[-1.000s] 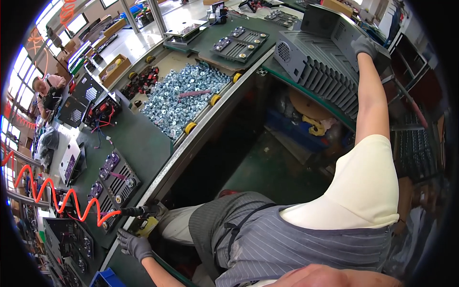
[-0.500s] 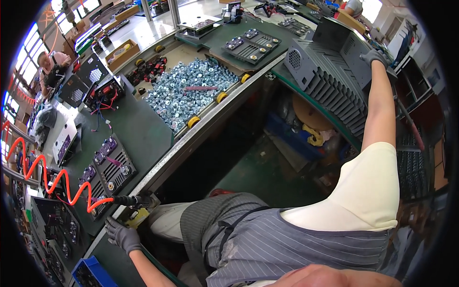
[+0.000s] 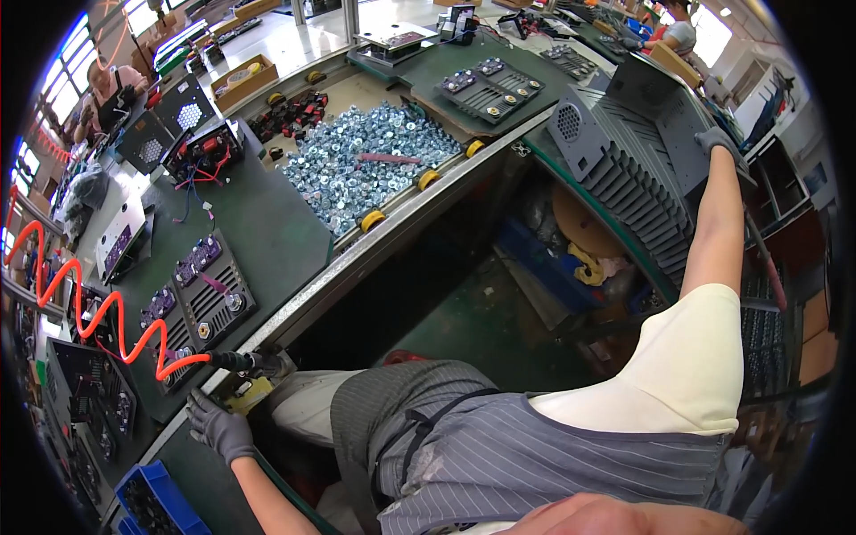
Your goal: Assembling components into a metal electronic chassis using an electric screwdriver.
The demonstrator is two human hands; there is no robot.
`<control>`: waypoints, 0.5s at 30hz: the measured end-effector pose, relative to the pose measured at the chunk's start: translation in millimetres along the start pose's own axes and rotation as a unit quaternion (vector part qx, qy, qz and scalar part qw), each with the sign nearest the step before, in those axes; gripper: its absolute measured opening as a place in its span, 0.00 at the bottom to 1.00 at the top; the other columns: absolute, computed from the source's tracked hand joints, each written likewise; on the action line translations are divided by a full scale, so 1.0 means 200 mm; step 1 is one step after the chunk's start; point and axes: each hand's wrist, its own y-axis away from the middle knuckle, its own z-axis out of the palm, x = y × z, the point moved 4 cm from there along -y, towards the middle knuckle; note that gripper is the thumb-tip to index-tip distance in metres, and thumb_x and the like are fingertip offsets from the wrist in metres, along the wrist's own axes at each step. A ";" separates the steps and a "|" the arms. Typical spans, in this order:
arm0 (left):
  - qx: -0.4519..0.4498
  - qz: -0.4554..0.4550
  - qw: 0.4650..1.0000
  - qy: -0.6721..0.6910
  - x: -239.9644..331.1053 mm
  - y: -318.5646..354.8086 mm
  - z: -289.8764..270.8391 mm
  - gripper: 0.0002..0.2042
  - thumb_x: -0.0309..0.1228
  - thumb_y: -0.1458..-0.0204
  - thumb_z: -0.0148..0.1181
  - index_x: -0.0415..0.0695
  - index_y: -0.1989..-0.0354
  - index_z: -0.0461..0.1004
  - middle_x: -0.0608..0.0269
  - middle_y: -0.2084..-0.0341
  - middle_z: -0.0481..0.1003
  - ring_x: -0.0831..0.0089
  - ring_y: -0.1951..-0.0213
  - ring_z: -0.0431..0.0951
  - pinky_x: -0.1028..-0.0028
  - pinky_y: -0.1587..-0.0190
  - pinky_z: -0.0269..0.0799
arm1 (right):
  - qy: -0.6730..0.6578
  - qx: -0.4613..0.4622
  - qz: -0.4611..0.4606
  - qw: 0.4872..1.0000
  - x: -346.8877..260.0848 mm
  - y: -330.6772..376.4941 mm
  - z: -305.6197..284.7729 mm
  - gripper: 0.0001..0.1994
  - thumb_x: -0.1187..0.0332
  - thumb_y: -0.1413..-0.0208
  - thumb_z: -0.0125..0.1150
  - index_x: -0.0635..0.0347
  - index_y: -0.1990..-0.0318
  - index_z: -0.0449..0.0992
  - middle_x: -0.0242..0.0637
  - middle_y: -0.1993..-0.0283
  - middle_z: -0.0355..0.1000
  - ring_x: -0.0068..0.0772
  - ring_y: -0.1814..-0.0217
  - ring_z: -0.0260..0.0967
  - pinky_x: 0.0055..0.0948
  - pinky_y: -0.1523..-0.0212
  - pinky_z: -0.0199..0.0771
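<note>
My left hand (image 3: 218,426), in a grey glove, lies on the green bench top near its metal edge, fingers stretched out and holding nothing. Close to it, an air tool (image 3: 250,361) on a coiled orange hose (image 3: 116,325) rests at the bench edge. My right arm reaches out far to the right. There my right hand (image 3: 720,143), also gloved, has its fingers over the edge of a grey sheet-metal casing (image 3: 655,156), the top one visible on a row of nested casings (image 3: 637,196). The fingertips' far side is hidden.
A shallow tray holds a heap of shiny nuts or screws (image 3: 366,160). Slotted black panels with purple boards (image 3: 203,290) lie on the bench; similar ones (image 3: 490,89) sit farther off. A blue bin (image 3: 160,499) stands at lower left. Two people (image 3: 673,40) work in the background.
The view has shifted slightly, so the bench sits a little farther right. My left hand has slid slightly toward the lower left along the bench. My right hand stays at the casing's edge.
</note>
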 end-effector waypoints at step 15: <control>-0.002 0.011 1.000 0.011 0.02 -0.02 -0.02 0.41 0.30 0.62 0.59 0.49 0.35 0.48 0.58 0.36 0.50 0.54 0.34 0.48 0.47 0.37 0.42 | -0.312 -0.019 -0.364 0.878 -0.55 0.10 -0.16 0.16 0.62 0.50 0.57 0.68 0.62 0.76 0.33 0.70 0.72 0.23 0.71 0.67 0.28 0.66 0.68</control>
